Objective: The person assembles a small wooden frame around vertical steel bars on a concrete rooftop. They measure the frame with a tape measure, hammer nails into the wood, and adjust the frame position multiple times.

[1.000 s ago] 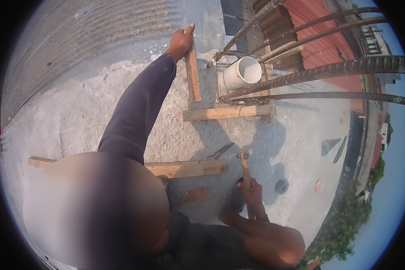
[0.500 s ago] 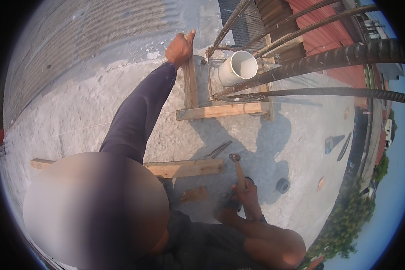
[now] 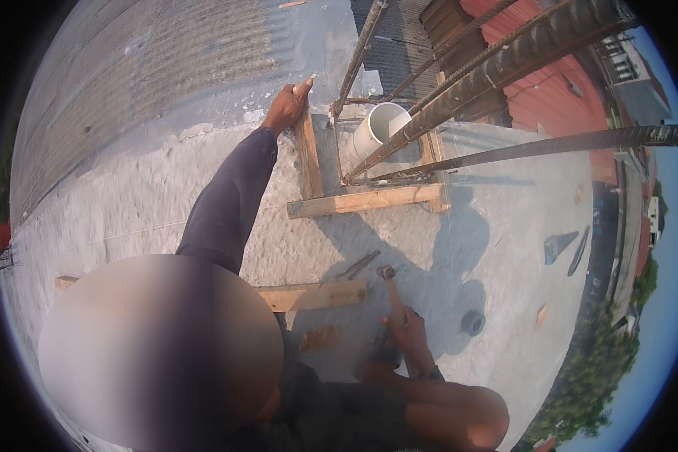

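Note:
My left hand (image 3: 285, 108), at the end of a dark purple sleeve, is closed on the far end of a side board (image 3: 308, 160). This board belongs to a wooden frame whose near board (image 3: 365, 202) lies crosswise on the rough concrete. My right hand (image 3: 412, 337) grips a hammer (image 3: 395, 298) by its wooden handle, low beside my bent knee (image 3: 459, 410). The hammer's head points away from me, apart from the frame. Inside the frame stands a white cylindrical container (image 3: 368, 138), open at the top, among steel rebars (image 3: 497, 69).
A loose board (image 3: 320, 296) lies nearer me, partly hidden by a blurred patch. Thin dark rods (image 3: 360, 265), a brown scrap (image 3: 320, 339), a dark round object (image 3: 473, 324) and a flat tool (image 3: 559, 246) rest on the concrete. Corrugated roofing (image 3: 196, 60) spreads at far left.
The view has shifted, moving the frame, rebars and loose board slightly lower in the picture. Both hands keep their holds; the hammer shows no clear movement of its own.

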Action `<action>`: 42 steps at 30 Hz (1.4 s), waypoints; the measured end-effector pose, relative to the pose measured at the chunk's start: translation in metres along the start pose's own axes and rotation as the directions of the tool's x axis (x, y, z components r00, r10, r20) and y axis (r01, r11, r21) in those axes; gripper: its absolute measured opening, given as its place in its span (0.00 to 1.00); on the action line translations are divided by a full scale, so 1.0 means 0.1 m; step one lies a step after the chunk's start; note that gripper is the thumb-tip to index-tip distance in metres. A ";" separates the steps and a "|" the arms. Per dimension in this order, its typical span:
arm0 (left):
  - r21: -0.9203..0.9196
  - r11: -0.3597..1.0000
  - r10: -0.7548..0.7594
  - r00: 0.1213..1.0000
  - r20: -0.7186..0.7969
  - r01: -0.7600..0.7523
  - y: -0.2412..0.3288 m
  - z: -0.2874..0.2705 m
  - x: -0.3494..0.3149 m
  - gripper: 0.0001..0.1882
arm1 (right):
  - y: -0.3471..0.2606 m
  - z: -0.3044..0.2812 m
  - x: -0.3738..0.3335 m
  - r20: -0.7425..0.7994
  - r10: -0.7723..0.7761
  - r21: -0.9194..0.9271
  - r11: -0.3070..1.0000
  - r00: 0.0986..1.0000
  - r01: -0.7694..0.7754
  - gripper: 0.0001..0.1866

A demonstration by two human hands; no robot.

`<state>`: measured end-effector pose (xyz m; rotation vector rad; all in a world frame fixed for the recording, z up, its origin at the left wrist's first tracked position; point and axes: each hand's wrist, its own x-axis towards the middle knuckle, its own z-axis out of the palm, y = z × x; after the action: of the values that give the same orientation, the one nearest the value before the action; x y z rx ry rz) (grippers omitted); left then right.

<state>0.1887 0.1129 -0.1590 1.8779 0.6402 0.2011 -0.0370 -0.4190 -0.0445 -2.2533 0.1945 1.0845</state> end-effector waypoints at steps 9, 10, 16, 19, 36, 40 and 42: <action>-0.078 0.996 -0.028 0.996 0.083 0.035 -0.01 -0.06 0.00 0.45 | 0.15 0.03 0.10 -0.009 -0.058 -0.066 0.996 0.998 0.057 0.27; -0.079 0.997 -0.004 0.996 0.085 0.011 -0.02 -0.05 0.00 0.45 | 0.17 0.04 0.12 -0.017 -0.089 -0.113 0.990 0.996 0.086 0.27; -0.125 0.990 -0.049 0.994 0.095 0.061 -0.07 -0.05 0.01 0.43 | 0.33 0.08 0.18 -0.032 -0.137 -0.188 0.974 0.990 0.129 0.31; -0.147 0.986 -0.056 0.993 0.105 0.072 -0.09 -0.07 0.06 0.43 | 0.33 0.08 0.16 -0.049 -0.147 -0.142 0.980 0.988 0.139 0.32; -0.180 0.983 0.070 0.986 0.153 -0.042 0.12 -0.10 -0.16 0.19 | 0.49 0.18 0.23 -0.125 -0.264 -0.326 0.921 0.956 0.212 0.32; -0.108 0.948 0.313 0.940 0.134 -0.300 -0.08 -0.15 -0.16 0.28 | 0.52 0.20 0.23 -0.287 -0.296 -0.392 0.904 0.911 0.170 0.29; -0.051 0.965 0.260 0.960 0.101 -0.256 -0.13 -0.14 -0.17 0.37 | 0.54 0.19 0.25 -0.406 -0.421 -0.468 0.858 0.811 0.211 0.27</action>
<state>0.1642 0.1191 -0.1622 1.9185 0.3146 0.2764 -0.0540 -0.4473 -0.0971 -2.7769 -0.2311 0.3568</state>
